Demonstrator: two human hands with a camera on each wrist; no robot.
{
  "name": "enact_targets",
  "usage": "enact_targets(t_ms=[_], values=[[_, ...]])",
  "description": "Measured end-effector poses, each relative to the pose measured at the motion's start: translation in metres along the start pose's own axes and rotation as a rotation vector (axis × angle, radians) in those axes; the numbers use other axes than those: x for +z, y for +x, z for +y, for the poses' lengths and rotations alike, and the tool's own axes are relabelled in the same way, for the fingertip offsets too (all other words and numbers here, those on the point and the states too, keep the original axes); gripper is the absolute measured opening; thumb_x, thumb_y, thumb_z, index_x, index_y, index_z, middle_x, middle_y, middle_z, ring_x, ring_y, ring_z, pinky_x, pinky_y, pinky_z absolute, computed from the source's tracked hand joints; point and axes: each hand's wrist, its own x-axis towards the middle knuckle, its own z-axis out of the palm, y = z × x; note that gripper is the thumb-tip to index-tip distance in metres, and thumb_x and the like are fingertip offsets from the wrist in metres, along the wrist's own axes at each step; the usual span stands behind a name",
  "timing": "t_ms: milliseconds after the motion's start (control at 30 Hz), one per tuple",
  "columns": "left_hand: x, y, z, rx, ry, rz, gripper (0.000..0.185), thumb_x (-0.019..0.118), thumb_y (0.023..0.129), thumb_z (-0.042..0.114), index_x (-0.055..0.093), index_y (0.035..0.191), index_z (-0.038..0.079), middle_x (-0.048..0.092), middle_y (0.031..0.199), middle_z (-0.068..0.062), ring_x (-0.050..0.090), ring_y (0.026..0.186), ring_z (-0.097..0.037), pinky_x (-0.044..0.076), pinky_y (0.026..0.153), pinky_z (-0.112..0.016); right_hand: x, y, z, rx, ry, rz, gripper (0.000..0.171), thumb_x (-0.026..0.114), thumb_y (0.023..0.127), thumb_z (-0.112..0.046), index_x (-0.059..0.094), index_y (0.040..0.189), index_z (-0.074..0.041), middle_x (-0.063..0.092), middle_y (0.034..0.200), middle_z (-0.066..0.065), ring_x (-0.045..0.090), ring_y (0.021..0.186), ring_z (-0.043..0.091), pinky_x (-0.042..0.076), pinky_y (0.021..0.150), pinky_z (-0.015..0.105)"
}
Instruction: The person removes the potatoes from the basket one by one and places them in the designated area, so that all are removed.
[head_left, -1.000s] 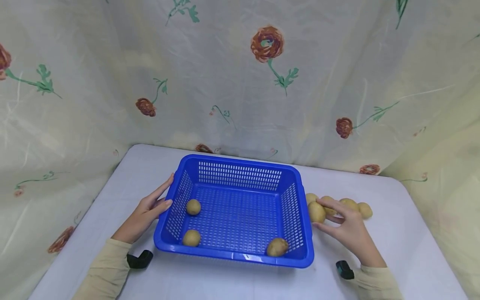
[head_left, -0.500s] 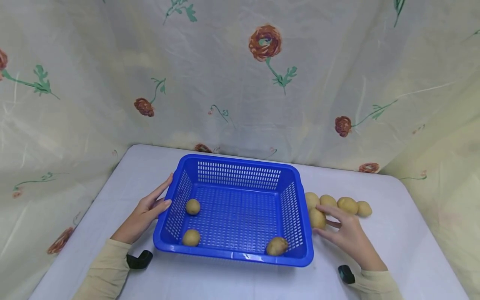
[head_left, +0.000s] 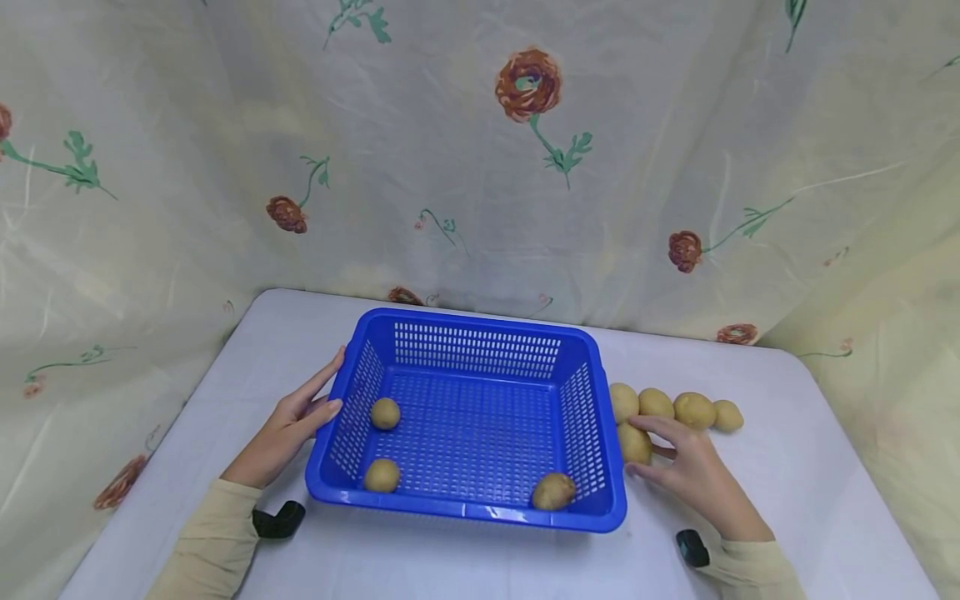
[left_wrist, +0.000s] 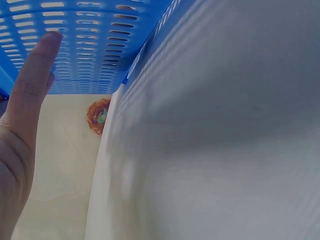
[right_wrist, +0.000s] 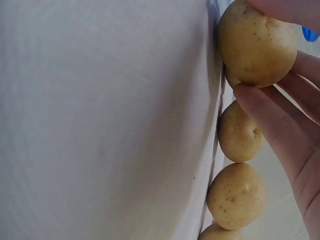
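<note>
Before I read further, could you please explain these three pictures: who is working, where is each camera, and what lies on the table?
No machine: a person works with bare hands. One camera sits on the head, one on each wrist. On the white table stands a blue basket with three potatoes inside. The left hand rests with straight fingers against the basket's left wall; its wrist camera shows that wall close up. The right hand grips one potato beside the basket; the right wrist camera shows it pinched between the fingers. Four more potatoes lie in a row behind.
</note>
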Motion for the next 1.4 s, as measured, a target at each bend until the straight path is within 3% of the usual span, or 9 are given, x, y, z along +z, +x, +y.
enact_targets(t_ms=[967,1400], values=[[0.0006,0.0006,-0.0012,0.002,0.004,0.003,0.065,0.048,0.111,0.03,0.015,0.166,0.033,0.008,0.176,0.0,0.047,0.145,-0.043,0.049,0.11,-0.06,-0.0018,0.0047,-0.0082,0.076,-0.048,-0.056,0.057,0.092,0.076,-0.009,0.069,0.128,-0.004,0.068,0.13,0.019,0.064,0.123,0.042,0.063,0.088,0.044],[0.0006,0.0006,-0.0001,0.01,0.006,0.0,0.065,0.047,0.111,0.029,0.015,0.167,0.032,0.008,0.176,-0.001,0.047,0.145,-0.043,0.048,0.11,-0.06,-0.0007,0.0056,-0.0073,0.087,-0.058,-0.059,0.057,0.091,0.076,-0.008,0.068,0.128,-0.003,0.068,0.13,0.018,0.064,0.123,0.041,0.062,0.09,0.044]])
